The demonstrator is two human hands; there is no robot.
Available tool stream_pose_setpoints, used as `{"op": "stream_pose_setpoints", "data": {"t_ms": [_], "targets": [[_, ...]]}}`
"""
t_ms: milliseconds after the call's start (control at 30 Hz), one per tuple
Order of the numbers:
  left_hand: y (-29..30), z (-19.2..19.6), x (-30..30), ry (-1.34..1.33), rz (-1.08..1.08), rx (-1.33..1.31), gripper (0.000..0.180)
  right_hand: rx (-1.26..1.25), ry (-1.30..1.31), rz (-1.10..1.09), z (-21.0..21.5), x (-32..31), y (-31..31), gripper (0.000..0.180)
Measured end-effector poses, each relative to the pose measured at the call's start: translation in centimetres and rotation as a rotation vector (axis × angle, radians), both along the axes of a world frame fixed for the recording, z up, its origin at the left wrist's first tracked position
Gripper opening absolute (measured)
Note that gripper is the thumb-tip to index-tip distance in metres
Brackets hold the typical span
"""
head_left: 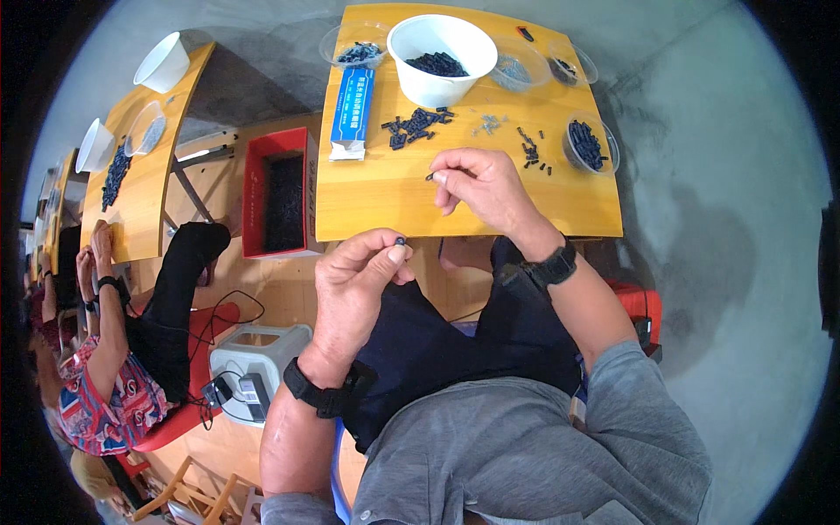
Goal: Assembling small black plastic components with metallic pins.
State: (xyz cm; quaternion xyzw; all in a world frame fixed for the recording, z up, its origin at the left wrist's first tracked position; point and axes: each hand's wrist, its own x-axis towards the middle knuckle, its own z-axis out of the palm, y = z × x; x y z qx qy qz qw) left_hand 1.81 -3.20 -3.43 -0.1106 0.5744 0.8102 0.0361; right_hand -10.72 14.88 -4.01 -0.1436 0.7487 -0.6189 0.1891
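Observation:
Just off the table's near edge, my left hand pinches a small black cylindrical piece between thumb and index finger. To its right and a little farther away, my right hand is closed in a pinch above the tabletop. A tiny dark piece shows at its fingertips, too small to name. Beyond the hands lie a pile of black cylindrical pieces, a few small clear or grey bits and a scatter of short black pieces.
The yellow wooden table bears a white tub of black pieces, a blue-and-white box and round clear containers, one at right. A red box stands on the floor at left, near a grey stool. Other people sit farther left.

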Motion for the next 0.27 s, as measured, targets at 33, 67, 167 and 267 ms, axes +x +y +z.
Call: {"op": "stream_pose_setpoints", "data": {"t_ms": [33, 67, 167, 267], "targets": [[0.0, -0.1, 0.0, -0.004, -0.003, 0.004, 0.01, -0.03, 0.006, 0.034, 0.8, 0.8, -0.2, 0.01], [0.1, -0.1, 0.0, -0.005, -0.01, 0.009, 0.011, -0.029, 0.006, 0.03, 1.5, 1.6, -0.2, 0.01], [0.1, 0.0, 0.1, -0.007, -0.02, 0.024, 0.011, -0.128, -0.008, 0.072, 3.1, 3.4, -0.7, 0.011], [0.1, -0.1, 0.2, 0.0, -0.031, 0.03, 0.011, -0.123, 0.069, 0.162, 3.3, 4.0, -0.7, 0.013]]}}
